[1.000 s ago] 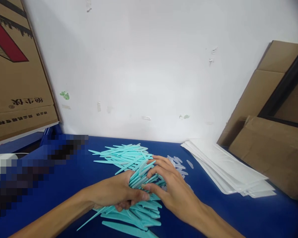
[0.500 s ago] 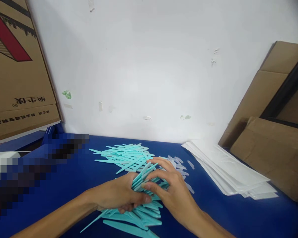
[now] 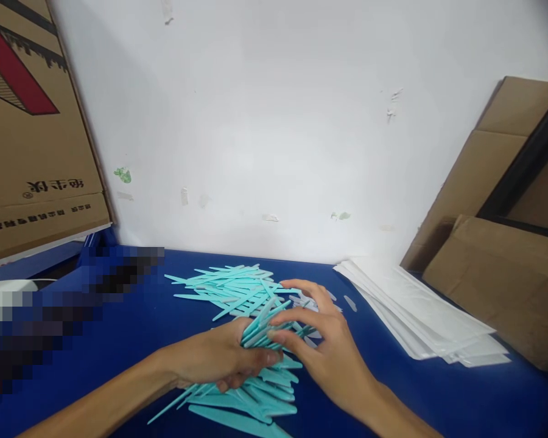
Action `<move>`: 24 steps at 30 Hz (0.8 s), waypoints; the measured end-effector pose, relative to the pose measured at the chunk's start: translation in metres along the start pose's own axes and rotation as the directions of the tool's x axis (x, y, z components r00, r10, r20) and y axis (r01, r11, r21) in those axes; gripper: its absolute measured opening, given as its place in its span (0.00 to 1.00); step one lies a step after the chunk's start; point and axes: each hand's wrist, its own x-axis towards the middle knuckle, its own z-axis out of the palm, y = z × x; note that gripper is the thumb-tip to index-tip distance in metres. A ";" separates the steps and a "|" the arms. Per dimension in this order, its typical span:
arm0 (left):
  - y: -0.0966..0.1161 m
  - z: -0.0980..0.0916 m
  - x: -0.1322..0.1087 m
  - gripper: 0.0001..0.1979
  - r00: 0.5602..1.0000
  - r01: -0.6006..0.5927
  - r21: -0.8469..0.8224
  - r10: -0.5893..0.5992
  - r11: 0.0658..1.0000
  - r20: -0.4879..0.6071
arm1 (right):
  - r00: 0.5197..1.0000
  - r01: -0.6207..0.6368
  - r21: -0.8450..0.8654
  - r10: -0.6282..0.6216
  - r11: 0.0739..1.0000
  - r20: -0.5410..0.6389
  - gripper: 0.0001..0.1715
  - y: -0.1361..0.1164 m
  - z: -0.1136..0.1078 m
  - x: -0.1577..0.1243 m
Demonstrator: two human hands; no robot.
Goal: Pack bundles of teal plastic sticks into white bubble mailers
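My left hand (image 3: 223, 356) is wrapped round a bundle of thin turquoise sticks (image 3: 260, 328), its thumb lying across them. Thumb and index finger of my right hand (image 3: 324, 340) pinch the upper ends of that bundle, while its other fingers reach over small translucent pale pieces (image 3: 305, 301). Beneath my left hand lies a loose heap of turquoise knife-shaped pieces (image 3: 242, 398). Farther back is a second turquoise pile (image 3: 232, 286). Palms and fingers hide part of the bundle.
White flat bags (image 3: 420, 310) are stacked at the right on the blue table (image 3: 132, 365). Cardboard boxes stand at the left (image 3: 31, 140) and right (image 3: 497, 280). A white wall (image 3: 265, 121) rises behind. A blurred patch covers the left side.
My right hand has shifted slightly right and up, still at the bundle. The left hand has barely moved. Both piles look the same.
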 end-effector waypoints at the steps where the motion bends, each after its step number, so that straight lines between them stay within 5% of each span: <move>1: -0.001 0.000 0.000 0.21 1.000 0.004 0.001 -0.004 1.000 -0.003 | 1.000 0.022 -0.012 -0.022 1.000 0.006 0.05 -0.001 0.002 -0.001; 24: -0.007 0.005 0.006 0.23 0.999 0.008 0.009 -0.008 1.000 0.049 | 0.932 0.345 -0.112 -0.355 0.932 -0.078 0.05 0.007 0.000 0.002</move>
